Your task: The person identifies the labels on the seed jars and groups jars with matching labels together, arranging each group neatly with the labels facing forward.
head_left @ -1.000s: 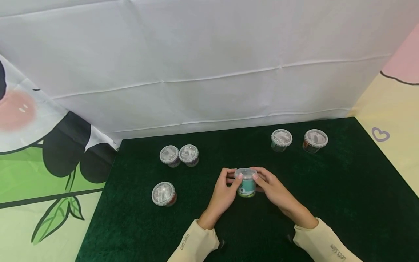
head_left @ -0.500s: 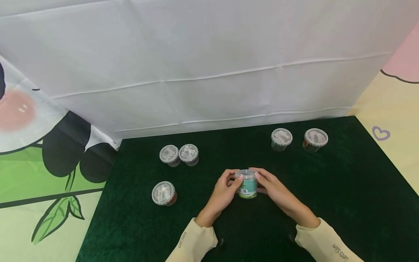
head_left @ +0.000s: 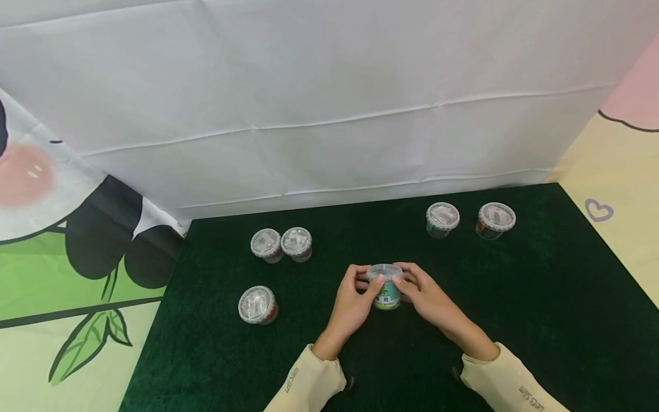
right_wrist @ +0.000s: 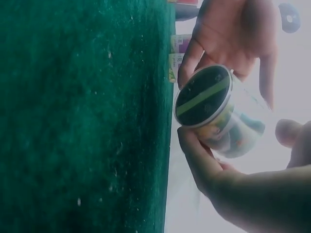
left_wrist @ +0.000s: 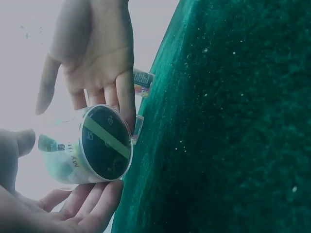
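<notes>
A person's left hand (head_left: pixel 354 304) and right hand (head_left: pixel 426 294) hold one labelled plastic tub (head_left: pixel 388 294) between them, the left at its nine o'clock side and the right at its three. The fingers of both hands are clamped on it, thumbs on the near face, the others round the sides. The tub is upright, raised off the green-covered desk (head_left: pixel 206 355), its dark base with a pale green stripe showing in both wrist views. Its rim is clear; whether it bears a lid I cannot tell.

From it, two touching lidded tubs (head_left: pixel 297 243) stand at ten o'clock, a reddish lidded tub (head_left: pixel 257 305) at nine, a greenish lidded tub (head_left: pixel 443 217) at one and a brownish lidded tub (head_left: pixel 495 220) at two. A white cloth (head_left: pixel 329 114) hangs at twelve.
</notes>
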Motion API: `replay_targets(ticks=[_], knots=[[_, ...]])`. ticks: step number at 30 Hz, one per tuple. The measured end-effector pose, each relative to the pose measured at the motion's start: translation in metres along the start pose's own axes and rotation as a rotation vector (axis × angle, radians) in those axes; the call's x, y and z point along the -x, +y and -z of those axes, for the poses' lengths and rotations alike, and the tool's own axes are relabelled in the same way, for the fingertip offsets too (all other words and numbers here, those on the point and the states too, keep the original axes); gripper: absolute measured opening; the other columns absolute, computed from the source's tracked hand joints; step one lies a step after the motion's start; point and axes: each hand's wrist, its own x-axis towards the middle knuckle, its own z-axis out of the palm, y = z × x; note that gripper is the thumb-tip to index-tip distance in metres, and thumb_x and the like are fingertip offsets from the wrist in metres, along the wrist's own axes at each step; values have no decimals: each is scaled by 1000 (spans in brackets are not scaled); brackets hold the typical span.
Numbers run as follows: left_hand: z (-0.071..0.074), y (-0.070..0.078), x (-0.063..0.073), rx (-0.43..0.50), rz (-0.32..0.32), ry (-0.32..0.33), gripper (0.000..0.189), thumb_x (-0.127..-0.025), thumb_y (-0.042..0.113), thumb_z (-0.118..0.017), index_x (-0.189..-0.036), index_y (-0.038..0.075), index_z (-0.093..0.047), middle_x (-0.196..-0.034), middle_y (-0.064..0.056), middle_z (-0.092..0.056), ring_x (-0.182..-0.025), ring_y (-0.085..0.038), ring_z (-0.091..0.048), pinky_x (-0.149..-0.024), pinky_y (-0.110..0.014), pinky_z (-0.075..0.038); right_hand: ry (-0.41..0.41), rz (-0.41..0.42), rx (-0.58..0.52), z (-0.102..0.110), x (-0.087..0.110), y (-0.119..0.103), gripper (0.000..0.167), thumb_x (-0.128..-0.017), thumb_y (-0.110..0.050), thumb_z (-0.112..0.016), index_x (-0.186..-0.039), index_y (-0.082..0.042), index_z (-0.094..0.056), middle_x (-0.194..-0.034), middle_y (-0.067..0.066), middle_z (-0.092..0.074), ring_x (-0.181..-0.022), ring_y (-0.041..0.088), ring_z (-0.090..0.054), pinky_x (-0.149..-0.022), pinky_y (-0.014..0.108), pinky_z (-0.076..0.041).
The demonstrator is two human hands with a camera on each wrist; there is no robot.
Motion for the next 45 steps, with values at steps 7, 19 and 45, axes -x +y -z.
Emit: replay_targets(ticks=[7,19,45], knots=[[-2,-1,0,-11,-3,3,43,-105,34,-64,-135,6,-53,-130,-14,-58,-112,-25,-59,-94,-41,-54,2,-17,-2,-3,-2,2,54,-113,-26,-48,-159,-5,-31,-156,28,-45,-144,45,-48,-118,62,-41],[7,3,-1,107,78,-97,50,-111,39,-54,-149,6,-50,-136,-13,-56,-111,-22,-60,-95,-41,-58,-73,-1,-65,8,-4,1,54,-115,-31,-41,-160,-4,-30,-158,27,-41,-147,47,-41,-119,64,-39],[21,1,-36,3,-157,-140,55,-111,21,-58,-159,2,-40,-153,-21,-50,-136,-37,-55,-112,-53,-50,4,240,128,18,-37,-2,56,-112,-12,-53,-160,3,-30,-161,31,-39,-147,48,-43,-117,59,-41]])
